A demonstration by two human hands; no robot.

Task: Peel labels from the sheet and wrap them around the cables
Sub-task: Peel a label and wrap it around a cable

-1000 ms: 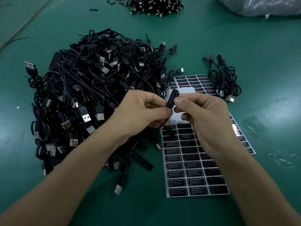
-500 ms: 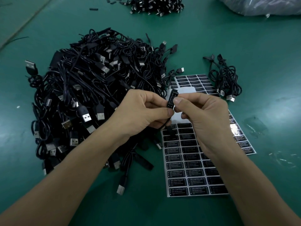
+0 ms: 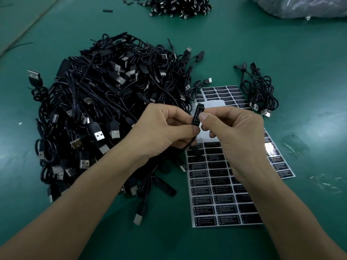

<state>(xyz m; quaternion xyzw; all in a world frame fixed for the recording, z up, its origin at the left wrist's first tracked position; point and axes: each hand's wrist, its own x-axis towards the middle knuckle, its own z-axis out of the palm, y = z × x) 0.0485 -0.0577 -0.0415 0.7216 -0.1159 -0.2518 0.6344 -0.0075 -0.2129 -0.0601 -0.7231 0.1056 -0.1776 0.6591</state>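
Heap of black USB cables (image 3: 105,113) left of the fingers, pale sheet of black labels (image 3: 213,203) beneath them: both unchanged. Left hand (image 3: 165,132) and right hand (image 3: 238,134) keep pinching the black labelled cable block (image 3: 196,114) between thumbs and forefingers. The label's wrapped edge is hidden behind the fingertips.

Obstacles around the label sheet (image 3: 212,201): the cable heap (image 3: 105,113) crowds its left edge; a small cable bundle (image 3: 262,92) lies beside its far right corner. Bare surface (image 3: 319,113) lies right of it.

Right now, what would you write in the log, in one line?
step: wrapping label round cable | left hand: grips cable | right hand: pinches label | label sheet: partly peeled | cable pile: left of sheet
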